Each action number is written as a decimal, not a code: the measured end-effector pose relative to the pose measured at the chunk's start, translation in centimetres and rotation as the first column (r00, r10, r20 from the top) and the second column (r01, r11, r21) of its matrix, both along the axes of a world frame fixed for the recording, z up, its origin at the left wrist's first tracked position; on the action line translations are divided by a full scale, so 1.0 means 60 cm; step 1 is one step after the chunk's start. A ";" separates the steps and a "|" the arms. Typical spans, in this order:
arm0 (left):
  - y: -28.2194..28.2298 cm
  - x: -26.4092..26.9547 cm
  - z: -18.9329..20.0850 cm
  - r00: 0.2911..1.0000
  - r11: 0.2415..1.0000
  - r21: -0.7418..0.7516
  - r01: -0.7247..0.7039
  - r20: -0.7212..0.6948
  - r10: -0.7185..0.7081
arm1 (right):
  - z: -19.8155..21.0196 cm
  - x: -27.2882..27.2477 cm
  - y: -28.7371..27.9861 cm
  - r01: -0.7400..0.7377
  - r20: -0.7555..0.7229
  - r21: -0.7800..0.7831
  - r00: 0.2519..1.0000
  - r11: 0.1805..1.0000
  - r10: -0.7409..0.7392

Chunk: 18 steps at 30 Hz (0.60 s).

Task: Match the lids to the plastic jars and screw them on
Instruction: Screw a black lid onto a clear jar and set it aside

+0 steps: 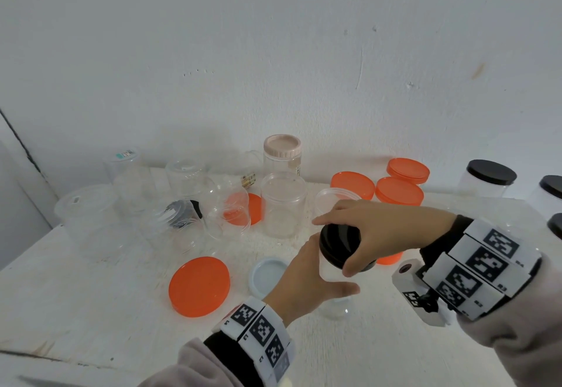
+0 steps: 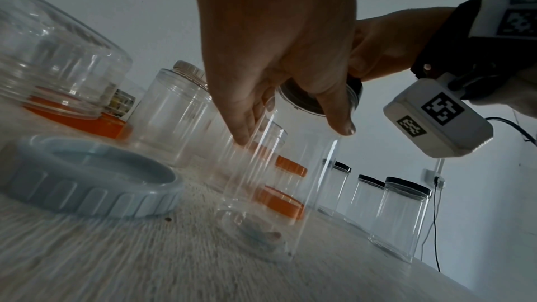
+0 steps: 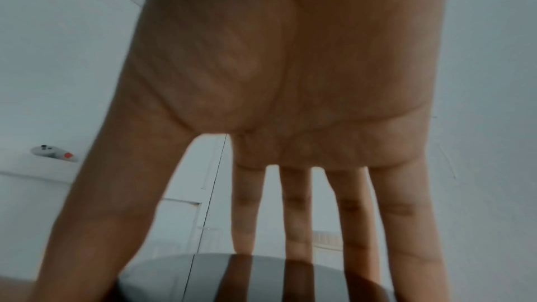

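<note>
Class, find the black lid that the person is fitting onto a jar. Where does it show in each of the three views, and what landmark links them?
Head: black lid sits right of centre, under the right hand.
Left wrist: upper middle, its dark underside shows atop the clear jar.
Right wrist: bottom edge, a dark disc below the fingers.
Shared landmark: the right hand gripping the lid.

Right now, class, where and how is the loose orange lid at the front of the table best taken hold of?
Probably by its rim, from above. The orange lid lies flat on the table, a wide shallow disc, so fingers and thumb spread across opposite edges. Its near-left side has open space around it; the pale blue lid sits close on its right.
</note>
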<state>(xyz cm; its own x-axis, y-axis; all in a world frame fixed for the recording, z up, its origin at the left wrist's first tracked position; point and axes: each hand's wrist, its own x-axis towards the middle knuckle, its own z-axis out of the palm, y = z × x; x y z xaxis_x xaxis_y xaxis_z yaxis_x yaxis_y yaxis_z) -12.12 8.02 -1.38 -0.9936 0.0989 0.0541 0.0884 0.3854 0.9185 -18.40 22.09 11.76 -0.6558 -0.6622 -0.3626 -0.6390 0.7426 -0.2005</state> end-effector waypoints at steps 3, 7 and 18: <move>0.000 0.001 0.000 1.000 1.000 -0.007 -0.003 -0.006 0.003 | -0.001 -0.001 0.000 -0.030 -0.040 -0.040 0.999 0.999 0.029; 0.002 0.001 0.001 1.000 1.000 0.016 0.008 -0.002 -0.008 | -0.013 0.007 -0.003 0.007 -0.206 -0.021 0.979 1.000 -0.011; 0.001 0.003 0.001 1.000 1.000 0.000 -0.012 -0.010 0.012 | -0.002 -0.002 0.001 -0.014 -0.008 0.016 1.000 1.000 0.015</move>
<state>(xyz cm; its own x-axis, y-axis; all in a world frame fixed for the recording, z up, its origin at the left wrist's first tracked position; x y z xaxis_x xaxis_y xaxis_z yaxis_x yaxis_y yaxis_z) -11.96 8.11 -1.31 -0.9941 0.0874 0.0638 0.0929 0.3867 0.9175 -18.52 22.15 11.63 -0.6489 -0.6659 -0.3682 -0.6513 0.7363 -0.1838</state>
